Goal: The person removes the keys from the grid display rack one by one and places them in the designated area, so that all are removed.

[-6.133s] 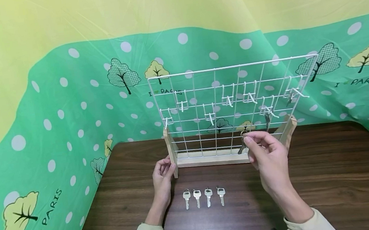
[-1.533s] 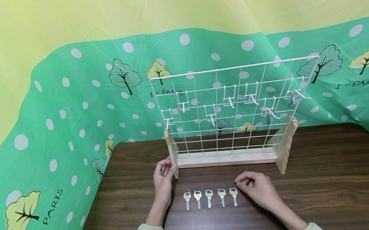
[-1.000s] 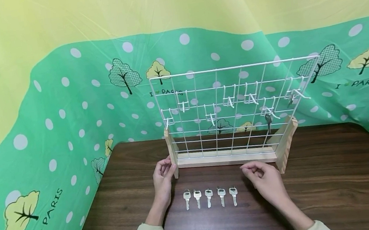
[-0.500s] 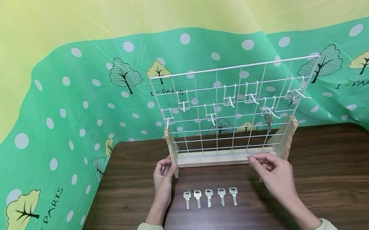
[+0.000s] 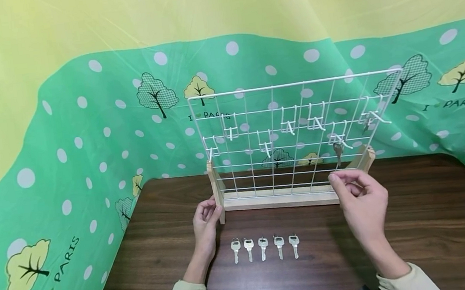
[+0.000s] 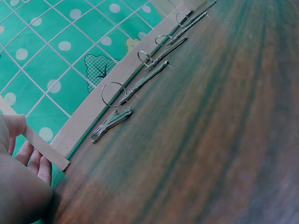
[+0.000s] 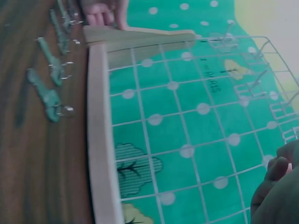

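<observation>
My left hand [image 5: 204, 223] grips the left wooden leg [image 5: 217, 195] of a white wire grid rack [image 5: 272, 179]. In the right wrist view that same left hand [image 7: 105, 11] shows at the far leg. My right hand [image 5: 363, 204] is raised before the rack's lower right, thumb and forefinger tips close together, other fingers loosely bent, with nothing seen in them. Just above its fingertips a dark key [image 5: 338, 151] hangs from a lower white hook [image 5: 339, 139]. Another key [image 5: 368, 124] hangs at the upper right hook [image 5: 374, 117]. Several silver keys [image 5: 263, 247] with rings lie in a row on the table.
Other white hooks [image 5: 288, 127] on the grid carry nothing. A wooden base bar [image 5: 280, 199] joins the rack's legs. The brown wooden table [image 5: 165, 269] reaches back to a green and yellow patterned cloth [image 5: 95, 128].
Earlier, my right hand held a key and set it down at the right end of the row. Since then it has risen rightward toward the hanging key. The left hand has stayed put.
</observation>
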The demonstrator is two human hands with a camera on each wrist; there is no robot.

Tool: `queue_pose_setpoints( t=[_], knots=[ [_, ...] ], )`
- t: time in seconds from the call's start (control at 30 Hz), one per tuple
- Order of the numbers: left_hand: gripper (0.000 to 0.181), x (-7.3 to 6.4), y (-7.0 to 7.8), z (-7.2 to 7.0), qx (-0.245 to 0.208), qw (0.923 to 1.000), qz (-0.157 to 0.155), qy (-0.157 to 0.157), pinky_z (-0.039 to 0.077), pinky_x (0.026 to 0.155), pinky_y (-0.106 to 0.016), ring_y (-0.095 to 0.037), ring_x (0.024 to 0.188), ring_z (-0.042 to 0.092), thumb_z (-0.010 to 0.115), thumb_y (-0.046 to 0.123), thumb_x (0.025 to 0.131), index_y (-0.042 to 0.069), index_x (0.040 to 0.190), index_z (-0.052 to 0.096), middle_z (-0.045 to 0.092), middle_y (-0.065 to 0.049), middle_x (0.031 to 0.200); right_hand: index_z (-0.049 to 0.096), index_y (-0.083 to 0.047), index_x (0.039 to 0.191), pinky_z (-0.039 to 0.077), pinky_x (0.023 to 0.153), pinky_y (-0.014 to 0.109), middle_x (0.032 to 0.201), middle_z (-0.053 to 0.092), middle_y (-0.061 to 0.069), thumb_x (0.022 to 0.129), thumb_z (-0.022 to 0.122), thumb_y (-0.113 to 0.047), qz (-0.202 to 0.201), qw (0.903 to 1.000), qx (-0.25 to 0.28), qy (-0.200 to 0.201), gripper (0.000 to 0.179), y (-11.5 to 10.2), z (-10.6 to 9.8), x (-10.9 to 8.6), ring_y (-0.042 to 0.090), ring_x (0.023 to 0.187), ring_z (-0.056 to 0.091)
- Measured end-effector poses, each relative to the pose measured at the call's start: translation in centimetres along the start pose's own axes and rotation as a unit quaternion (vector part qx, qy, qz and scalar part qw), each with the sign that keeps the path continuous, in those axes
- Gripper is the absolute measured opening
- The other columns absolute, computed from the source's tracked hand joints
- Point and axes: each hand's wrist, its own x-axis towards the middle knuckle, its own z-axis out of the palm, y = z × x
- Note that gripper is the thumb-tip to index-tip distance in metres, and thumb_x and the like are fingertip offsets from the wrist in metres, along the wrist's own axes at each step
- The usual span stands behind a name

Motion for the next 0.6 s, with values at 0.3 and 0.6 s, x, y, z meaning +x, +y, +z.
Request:
queue_pose_setpoints(
  t=[0.3, 0.6],
  knots=[
    [0.029, 0.0, 0.1, 0.0, 0.003, 1.0, -0.005, 0.002, 0.049, 0.117, -0.023, -0.018, 0.132, 0.064, 0.07, -0.01, 0.1, -0.019, 0.122, 0.053, 0.065, -0.026, 0.147, 0.073, 0.018, 0.111, 0.038, 0.047, 0.013, 0.086, 0.067, 0.001, 0.095, 0.08, 0.009, -0.022, 0.9962, 0.067, 0.051, 0.02, -0.9, 0.6, 2.0, 0.004, 0.051, 0.053],
    [0.026, 0.1, 0.1, 0.0, 0.006, 1.0, -0.005, 0.0, 0.049, 0.116, -0.022, -0.017, 0.131, 0.064, 0.07, -0.009, 0.101, -0.018, 0.12, 0.055, 0.065, -0.026, 0.146, 0.075, 0.002, 0.123, 0.035, 0.043, 0.016, 0.093, 0.065, 0.004, 0.097, 0.08, 0.003, 0.003, 0.9983, 0.023, 0.054, 0.027, -1.9, 0.8, 3.4, 0.006, 0.046, 0.048]
  ],
)
